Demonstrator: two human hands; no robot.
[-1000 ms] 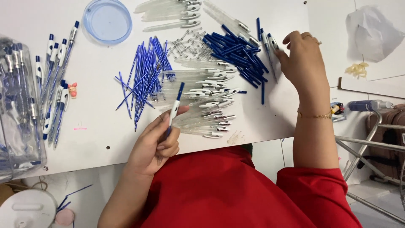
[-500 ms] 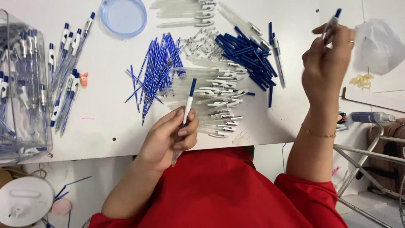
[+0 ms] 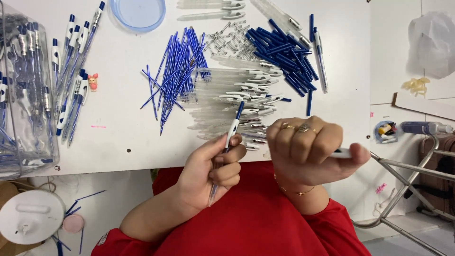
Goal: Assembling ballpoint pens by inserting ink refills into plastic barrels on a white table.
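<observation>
Left hand [image 3: 208, 173]: curled around an assembled pen [image 3: 227, 144], blue tip pointing up, held over the near edge of the bench [image 3: 118, 118].
Right hand [image 3: 308, 149]: closed in a fist around a pale pen part [image 3: 342, 152]; only its end shows by the thumb.
Just beyond the hands: clear barrels [image 3: 227, 95] in a heap.
Farther back: blue refills [image 3: 177, 66], springs [image 3: 232, 42], dark blue caps [image 3: 284, 57].
Bench's left side: finished pens [image 3: 71, 71], clear bag [image 3: 23, 95] of pens.

Refills [image 3: 176, 71] left of barrels [image 3: 234, 99]
</observation>
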